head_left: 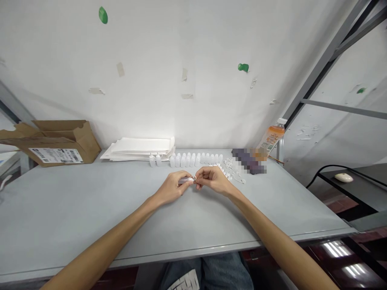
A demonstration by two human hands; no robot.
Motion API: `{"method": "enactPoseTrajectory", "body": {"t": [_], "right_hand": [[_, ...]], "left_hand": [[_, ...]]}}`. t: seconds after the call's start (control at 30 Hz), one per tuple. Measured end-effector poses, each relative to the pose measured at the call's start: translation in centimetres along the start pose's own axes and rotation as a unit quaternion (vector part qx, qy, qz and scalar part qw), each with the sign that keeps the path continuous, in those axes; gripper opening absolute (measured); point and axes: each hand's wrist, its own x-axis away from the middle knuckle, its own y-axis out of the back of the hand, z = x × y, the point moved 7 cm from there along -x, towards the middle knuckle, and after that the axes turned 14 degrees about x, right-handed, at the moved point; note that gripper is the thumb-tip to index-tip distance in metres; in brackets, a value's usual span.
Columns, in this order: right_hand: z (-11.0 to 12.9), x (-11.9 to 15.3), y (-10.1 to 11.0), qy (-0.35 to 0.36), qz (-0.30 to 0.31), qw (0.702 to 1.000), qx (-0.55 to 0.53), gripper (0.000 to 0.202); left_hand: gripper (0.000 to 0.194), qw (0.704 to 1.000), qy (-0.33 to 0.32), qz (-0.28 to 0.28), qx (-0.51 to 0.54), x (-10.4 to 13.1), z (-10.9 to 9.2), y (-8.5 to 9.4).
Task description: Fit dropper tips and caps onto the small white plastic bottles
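Note:
Near the middle of the table, my left hand (pixel 171 188) is closed around a small translucent dropper bottle (pixel 183 180), held on its side with the tip pointing right. Fingers of my right hand (pixel 214 179) pinch a small white cap piece (pixel 195 177) at that tip; its exact shape is partly hidden by the fingertips. Behind both hands stand several similar small bottles (pixel 183 162) in rows. Two bottles with tips fitted (pixel 155 160) stand apart on the left. Loose white caps and rings (pixel 229 163) lie scattered beyond my right hand.
An open cardboard box (pixel 60 143) stands at the back left, beside a stack of white envelopes or sheets (pixel 140 148). A dark, partly blurred object (pixel 243 157) and an orange drink bottle (pixel 272 137) are at the back right. A white mouse (pixel 344 177) rests on a side surface.

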Motion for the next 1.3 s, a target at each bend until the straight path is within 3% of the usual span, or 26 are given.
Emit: {"method": "enactPoseTrajectory", "body": {"t": [0.23, 0.5, 0.63, 0.73, 0.9, 1.1, 1.3], "right_hand": [[1.8, 0.2, 1.2, 0.003, -0.035, 0.999, 0.012, 0.023], [2.4, 0.6, 1.8, 0.020, -0.076, 0.995, 0.063, 0.010], [2.0, 0.4, 1.5, 0.022, -0.075, 0.994, 0.071, 0.012], [1.8, 0.3, 1.0, 0.024, -0.049, 0.997, 0.047, 0.025], [2.4, 0.4, 1.6, 0.045, -0.075, 0.994, 0.059, 0.035], [3.1, 0.6, 2.6, 0.048, -0.093, 0.990, 0.096, 0.038], [3.1, 0.7, 2.8, 0.045, -0.100, 0.988, 0.112, 0.036]], "left_hand": [[0.033, 0.999, -0.024, 0.015, -0.021, 0.0, -1.3, 0.3], [0.033, 0.975, -0.063, 0.075, -0.199, 0.2, -2.1, 0.4], [0.029, 0.964, -0.071, 0.069, -0.248, 0.2, -2.3, 0.4], [0.025, 0.960, -0.074, 0.040, -0.267, 0.3, -2.3, 1.1], [0.026, 0.970, -0.030, -0.033, -0.237, 2.4, -1.0, 4.4], [0.029, 0.949, 0.070, -0.202, -0.231, 5.8, 1.9, 10.8], [0.031, 0.933, 0.098, -0.283, -0.201, 5.2, 4.3, 14.6]]}}
